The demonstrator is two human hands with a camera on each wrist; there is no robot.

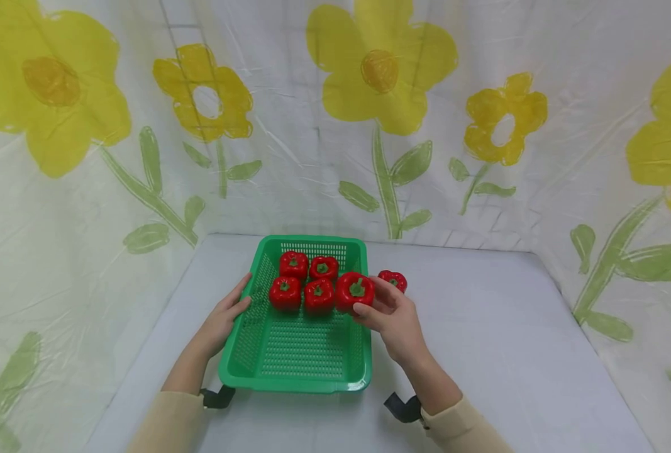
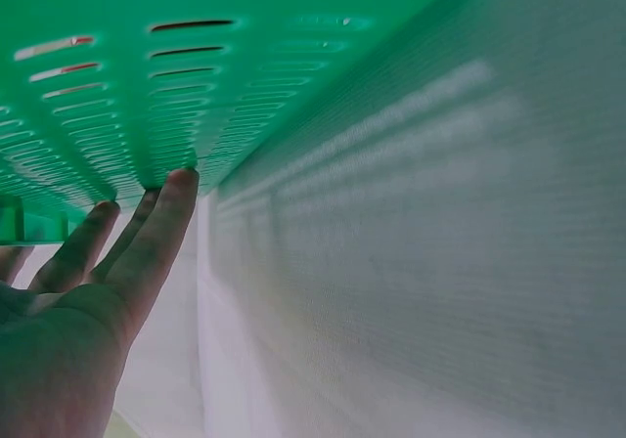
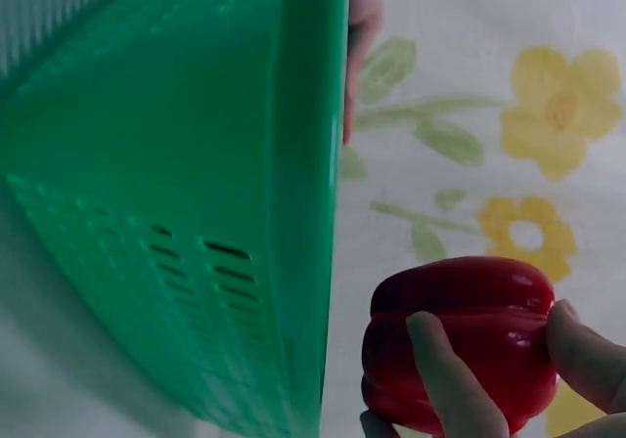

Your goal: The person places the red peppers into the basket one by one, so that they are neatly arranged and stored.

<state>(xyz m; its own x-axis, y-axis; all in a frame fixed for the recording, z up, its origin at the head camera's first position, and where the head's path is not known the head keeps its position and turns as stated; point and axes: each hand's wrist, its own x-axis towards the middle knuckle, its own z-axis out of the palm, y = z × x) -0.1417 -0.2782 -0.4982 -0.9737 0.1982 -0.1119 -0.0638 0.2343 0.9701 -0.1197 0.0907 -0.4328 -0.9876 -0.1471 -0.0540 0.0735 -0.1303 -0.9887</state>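
My right hand (image 1: 393, 314) grips a red bell pepper (image 1: 353, 290) between thumb and fingers, over the right rim of a green plastic basket (image 1: 304, 382). In the right wrist view the held pepper (image 3: 479, 340) shows beside the basket's outer wall (image 3: 196, 164), with fingertips on its side. Straight fingers of my left hand (image 1: 222, 321) rest against the basket's left side; the left wrist view shows these fingers (image 2: 156, 228) on the slotted outer wall. Several red peppers (image 1: 285, 293) with green stems sit in the far half of the basket.
Another red pepper (image 1: 393, 280) lies on the white table (image 1: 482, 352), right of the basket and partly behind my right hand. A white curtain (image 1: 290, 157) with yellow flowers hangs behind the table and along its sides. Each wrist carries a dark mount (image 1: 404, 408).
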